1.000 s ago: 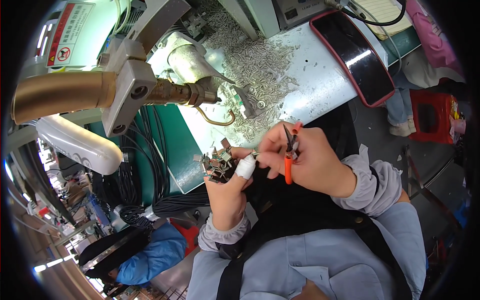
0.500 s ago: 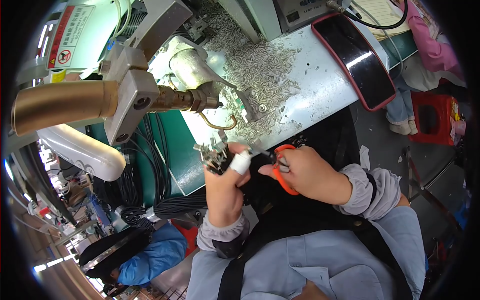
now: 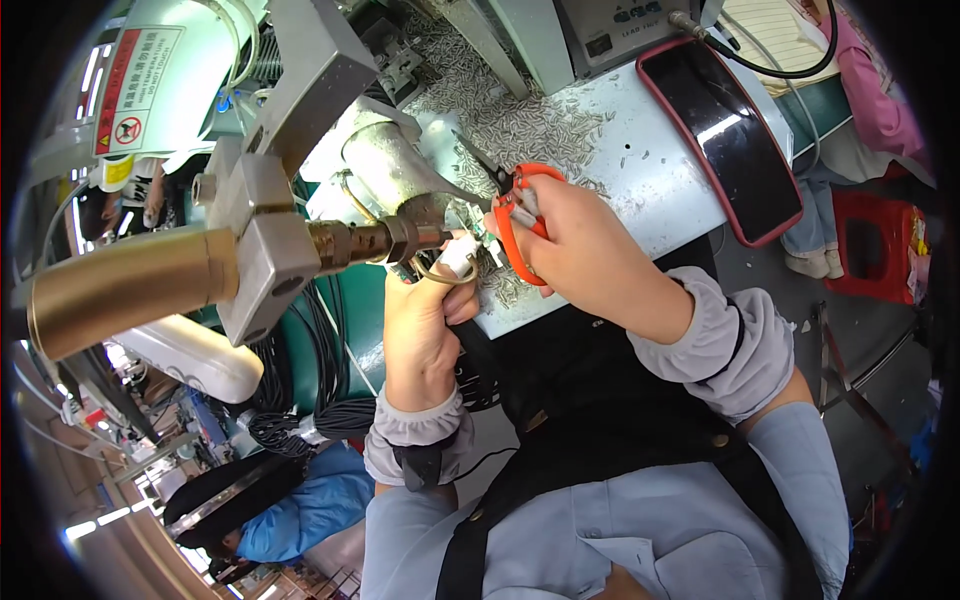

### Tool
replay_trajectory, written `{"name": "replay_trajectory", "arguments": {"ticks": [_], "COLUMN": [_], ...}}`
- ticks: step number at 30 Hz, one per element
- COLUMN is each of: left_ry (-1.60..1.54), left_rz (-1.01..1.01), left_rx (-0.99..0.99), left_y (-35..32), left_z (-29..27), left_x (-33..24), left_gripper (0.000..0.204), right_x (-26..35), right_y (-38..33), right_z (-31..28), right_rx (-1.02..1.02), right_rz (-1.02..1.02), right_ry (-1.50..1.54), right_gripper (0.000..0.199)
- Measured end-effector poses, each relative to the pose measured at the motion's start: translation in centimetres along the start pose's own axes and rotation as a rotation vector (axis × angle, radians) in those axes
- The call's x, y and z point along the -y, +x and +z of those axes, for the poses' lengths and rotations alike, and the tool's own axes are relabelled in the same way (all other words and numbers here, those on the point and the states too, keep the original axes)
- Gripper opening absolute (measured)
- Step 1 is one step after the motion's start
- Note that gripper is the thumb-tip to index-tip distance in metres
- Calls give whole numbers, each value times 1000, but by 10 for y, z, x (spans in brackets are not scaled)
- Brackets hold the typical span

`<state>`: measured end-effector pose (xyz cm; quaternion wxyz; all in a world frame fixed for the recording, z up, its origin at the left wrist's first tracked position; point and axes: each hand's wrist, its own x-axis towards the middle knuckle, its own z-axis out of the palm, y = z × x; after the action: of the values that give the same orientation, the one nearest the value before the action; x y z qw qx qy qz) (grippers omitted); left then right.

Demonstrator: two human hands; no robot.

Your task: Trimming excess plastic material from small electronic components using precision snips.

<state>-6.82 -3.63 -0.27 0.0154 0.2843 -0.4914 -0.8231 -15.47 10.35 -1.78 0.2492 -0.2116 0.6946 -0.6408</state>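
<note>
My right hand point(image 3: 590, 250) grips orange-handled scissors point(image 3: 512, 235), their dark blades pointing up and left over the bench. My left hand point(image 3: 425, 315), white tape round one finger, is closed beneath the tip of a brass-coloured heating tool point(image 3: 345, 247). A bunch of small metal parts is in that hand, mostly hidden now by the tool's tip and bent tube. Close to the taped finger is a small green and white piece point(image 3: 490, 250). Both hands are nearly together at the front edge of the metal bench plate point(image 3: 650, 185).
Many short silvery clippings point(image 3: 540, 130) cover the plate. A metal clamp point(image 3: 265, 245) holds the tool at left. A red-cased phone point(image 3: 725, 140) lies at right. Black cables point(image 3: 310, 350) hang at left. Nearby are a co-worker's pink sleeve point(image 3: 875, 90) and a person in blue point(image 3: 310, 510).
Both hands have moved up and forward. The left has gone under the tool tip with the metal parts; the scissors have risen over the plate, their blades now pointing up-left.
</note>
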Motion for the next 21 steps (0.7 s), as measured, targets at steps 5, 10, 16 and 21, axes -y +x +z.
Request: {"name": "replay_trajectory", "arguments": {"ticks": [5,10,16,21], "left_ry": [46,56,41,106], "left_rz": [10,27,7,38], "left_rx": [-9,-43,18,-16], "left_y": [0,-4,-1,-1], "left_z": [-2,6,-1,4], "left_x": [-3,-3,-1,-4], "left_gripper": [27,31,31,25], "right_x": [-3,-4,-3,-2], "right_y": [1,2,2,1], "right_z": [0,0,0,1], "right_rx": [-6,20,27,38], "right_rz": [-100,-49,1,11], "right_ry": [-67,42,37,72], "right_gripper": [16,16,15,15]}}
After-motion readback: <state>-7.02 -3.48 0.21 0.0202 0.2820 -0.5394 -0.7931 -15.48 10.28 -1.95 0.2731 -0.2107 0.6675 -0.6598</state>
